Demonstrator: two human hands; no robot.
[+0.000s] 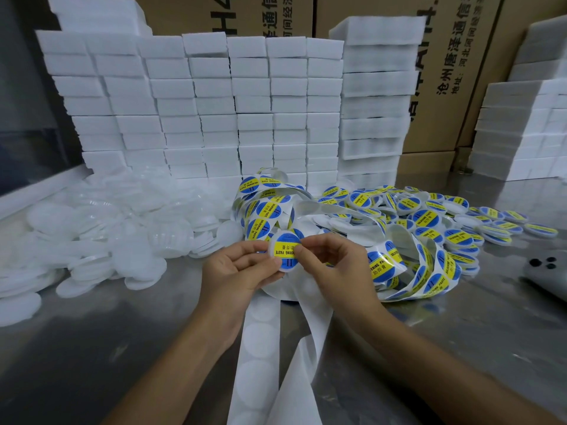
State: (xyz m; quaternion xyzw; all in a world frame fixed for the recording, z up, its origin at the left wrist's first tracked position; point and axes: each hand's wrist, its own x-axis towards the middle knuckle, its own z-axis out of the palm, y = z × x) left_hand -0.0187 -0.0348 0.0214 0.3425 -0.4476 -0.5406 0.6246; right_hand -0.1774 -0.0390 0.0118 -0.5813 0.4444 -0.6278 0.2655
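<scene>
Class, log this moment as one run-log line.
action: labelling | left hand: holds white lid | right hand: pinches its edge, over sticker | labelled lids: right pile | blank lids: left pile

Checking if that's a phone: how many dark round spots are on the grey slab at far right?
3 dark round spots on the grey slab: one left, two right, upper and lower. Others may be cropped.

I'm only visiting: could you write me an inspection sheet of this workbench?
Surface: shiny metal table.
Job's things: lid, stickered, held up; sticker strip coiled behind it; plain lids piled left; labelled lids piled right.
Clutter: empty backing strip trailing forward; phone at right.
Hands: left hand and right hand both pinch the lid.
Cables: nothing seen.
Surroundings: foam blocks stacked behind; cardboard boxes beyond.
</scene>
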